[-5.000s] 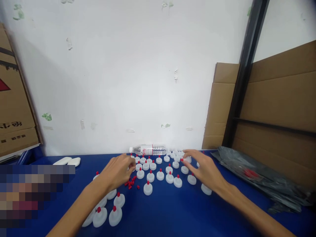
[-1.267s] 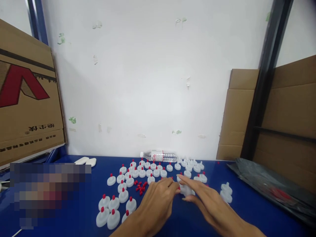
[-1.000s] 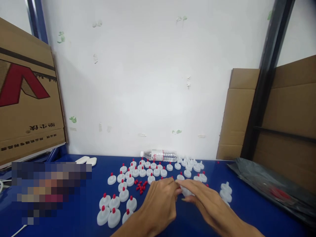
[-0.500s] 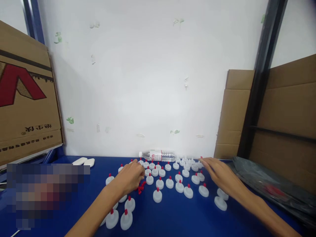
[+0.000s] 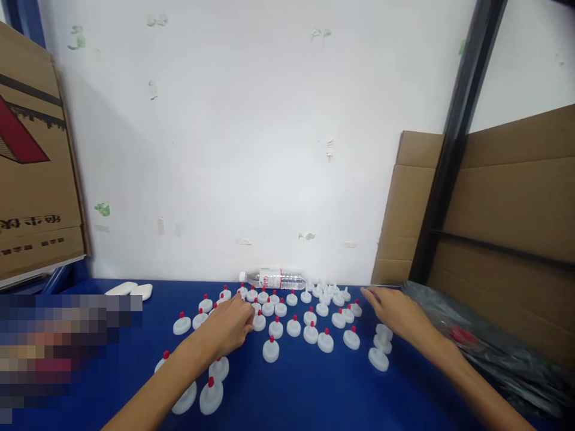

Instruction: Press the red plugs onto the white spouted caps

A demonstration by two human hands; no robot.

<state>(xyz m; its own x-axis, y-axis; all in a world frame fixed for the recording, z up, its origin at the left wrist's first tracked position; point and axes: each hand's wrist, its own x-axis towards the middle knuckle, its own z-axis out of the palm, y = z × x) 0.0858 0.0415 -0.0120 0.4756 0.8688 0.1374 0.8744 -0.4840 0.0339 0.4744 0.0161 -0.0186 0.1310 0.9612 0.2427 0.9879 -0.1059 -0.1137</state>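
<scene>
My left hand (image 5: 231, 323) is over the blue table top with its fingers curled down and closed; what they hold, if anything, is hidden. Around it stand several white round nozzle caps with red tips, one of them a cap (image 5: 271, 349) just right of the fingers. My right hand (image 5: 395, 311) reaches in from the right, its fingers stretched out and nothing visible in them. A red-tipped cap (image 5: 356, 307) stands just left of its fingertips, apart from them. Below this hand lie a few white caps (image 5: 378, 359) with no red tip showing.
A clear plastic bottle (image 5: 274, 279) lies against the white wall (image 5: 251, 149). Beside it sit untipped white caps (image 5: 321, 291). Dark plastic bags (image 5: 480, 347) and cardboard (image 5: 406, 203) are at the right, a printed carton (image 5: 36, 179) at the left. Two white pieces (image 5: 141, 291) lie far left.
The view has shifted slightly right. Loose red tips seen beside my left hand are now hidden. A red tip at my right fingertips no longer shows there, and that hand sits apart from the caps.
</scene>
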